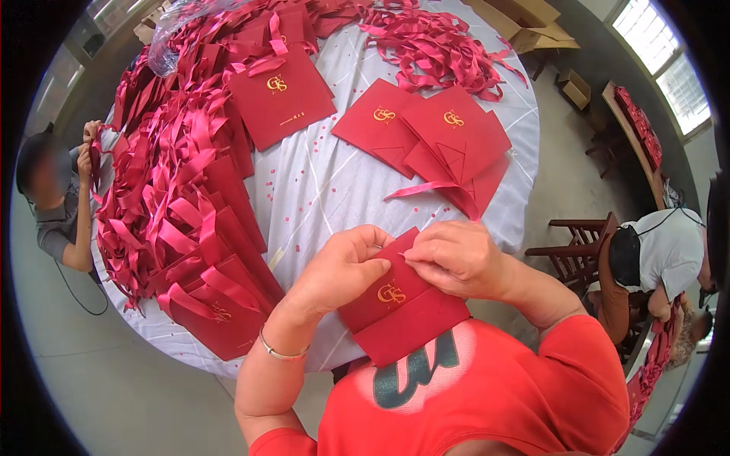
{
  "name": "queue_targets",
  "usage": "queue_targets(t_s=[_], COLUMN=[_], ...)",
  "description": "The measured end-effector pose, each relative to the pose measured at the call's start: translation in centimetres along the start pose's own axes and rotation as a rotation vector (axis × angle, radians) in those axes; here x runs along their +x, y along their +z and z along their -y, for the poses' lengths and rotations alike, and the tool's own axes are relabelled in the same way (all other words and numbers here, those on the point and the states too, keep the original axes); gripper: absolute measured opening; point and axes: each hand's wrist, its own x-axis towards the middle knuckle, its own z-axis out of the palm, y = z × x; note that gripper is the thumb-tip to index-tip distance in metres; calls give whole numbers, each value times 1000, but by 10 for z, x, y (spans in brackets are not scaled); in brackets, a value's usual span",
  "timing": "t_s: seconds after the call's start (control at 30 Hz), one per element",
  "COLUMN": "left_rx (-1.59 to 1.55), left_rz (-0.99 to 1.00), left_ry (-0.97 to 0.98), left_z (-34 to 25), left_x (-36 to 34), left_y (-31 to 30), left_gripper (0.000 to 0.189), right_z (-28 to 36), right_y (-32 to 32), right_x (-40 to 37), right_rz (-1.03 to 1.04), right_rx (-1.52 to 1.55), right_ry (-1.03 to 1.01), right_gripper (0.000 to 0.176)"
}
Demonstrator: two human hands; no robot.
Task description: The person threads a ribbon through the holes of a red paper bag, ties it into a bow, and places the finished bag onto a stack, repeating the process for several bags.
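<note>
A red paper gift bag (414, 323) with a gold monogram rests against my front at the table's near edge. Its lower part is folded along a crease. My left hand (351, 262), a bangle on its wrist, grips the bag's upper edge with the thumb on the front face. At the same edge, my right hand (458, 257) is closed in a pinch, finger and thumb against the bag; anything small between the fingertips is hidden. Just beyond lie flat red bags (456, 129), overlapping, with a loose pink ribbon (422, 188) on them.
Ribboned red bags (182, 220) crowd the round table's left side. A heap of pink ribbons (433, 45) lies at the back, near an open cardboard box (525, 23). One person (57, 190) sits at left, another (661, 251) at right beside a wooden chair (578, 247).
</note>
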Motion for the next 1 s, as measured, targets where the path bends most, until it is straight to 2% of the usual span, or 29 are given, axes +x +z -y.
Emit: queue_targets(t_s=[0.1, 0.23, 0.3, 0.4, 0.43, 0.5, 0.6, 0.67, 0.73, 0.77, 0.8, 0.83, 0.87, 0.9, 0.93, 1.0], left_rx=[40, 116, 275, 403, 406, 509, 544, 550, 562, 539, 515, 518, 575, 631, 634, 665], left_rz=[-14, -62, -97, -133, -134, -148, -175, -192, -195, -240, -283, -275, -300, -327, -325, -355], left_ry=[24, 88, 155, 221, 223, 313, 360, 306, 249, 315, 380, 382, 294, 206, 211, 401], left_z=[3, 12, 14, 4, 8, 16, 12, 0, -1, 3, 4, 0, -7, -12, -12, -6], left_x=[-1, 1, 1, -5, -3, 1, -2, -9, -11, -12, -12, -14, -18, -20, -20, -20], left_y=[1, 3, 4, 10, 8, 1, 3, 8, 12, 15, 17, 20, 23, 24, 25, 27], left_gripper=[21, 20, 18, 19, 19, 21, 21, 19, 18, 17, 16, 16, 16, 17, 17, 17], right_z=[1, 1, 6, 13, 13, 10, 10, 4, -1, -7, -2, -18, -31, -30, -29, -25], right_y=[-7, -11, -16, -10, -7, -3, -15, -19, -30, -35, -43, -35, -27, -27, -29, -35], right_x=[5, 11, 17, 24, 26, 31, 44, 46, 59, 63, 76, 72, 67, 70, 74, 84], right_rz=[103, 234, 375, 446, 444, 425, 448, 402, 540, 650, 728, 651, 573, 554, 549, 838], right_rx=[-43, -80, -117, -166, -166, -92, -28, -24, 356, 546, 796, 809, 817, 771, 767, 592], right_ry=[-44, -78, -18, 95, 93, 251, 277, 196, 328, 490, 956, 844, 730, 658, 656, 651], right_gripper=[21, 18, 14, 9, 9, 11, 12, 14, 15, 17, 16, 15, 15, 13, 13, 14])
